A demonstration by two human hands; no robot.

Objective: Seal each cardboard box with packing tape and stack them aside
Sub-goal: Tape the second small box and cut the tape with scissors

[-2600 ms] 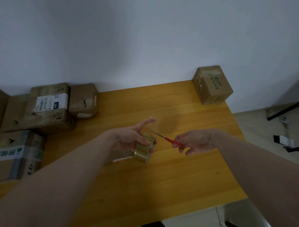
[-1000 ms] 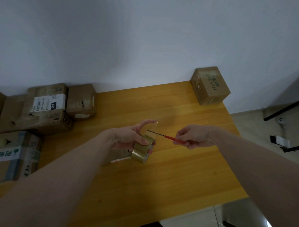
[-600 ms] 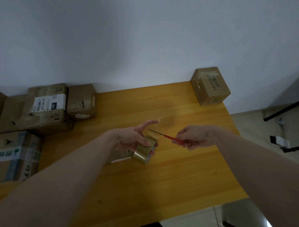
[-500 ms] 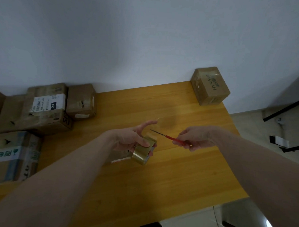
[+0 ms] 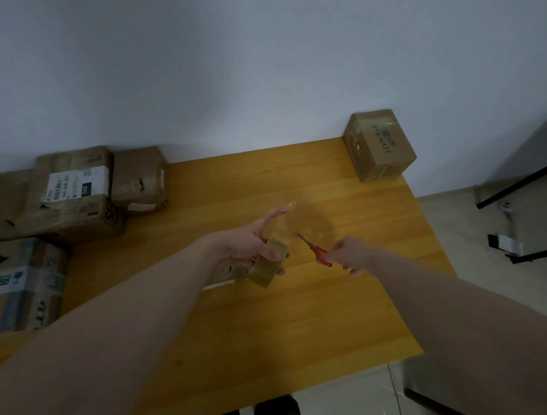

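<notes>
Dim, soft — wide-angle edge distortion

The bench (image 5: 292, 318) is yellow wood with a smooth, faintly sheened plank grain. The tape roll (image 5: 268, 266) looks like glossy tan plastic film, and its pulled-out strip (image 5: 309, 221) is clear and shiny. The scissors (image 5: 315, 250) have thin dull-metal blades and red plastic handles. The boxes at 9 o'clock (image 5: 75, 198) and the box at 1 o'clock (image 5: 380, 146) are matt brown cardboard, creased, some with paper labels and glossy tape. The floor (image 5: 351, 408) is glossy pale tile.
</notes>
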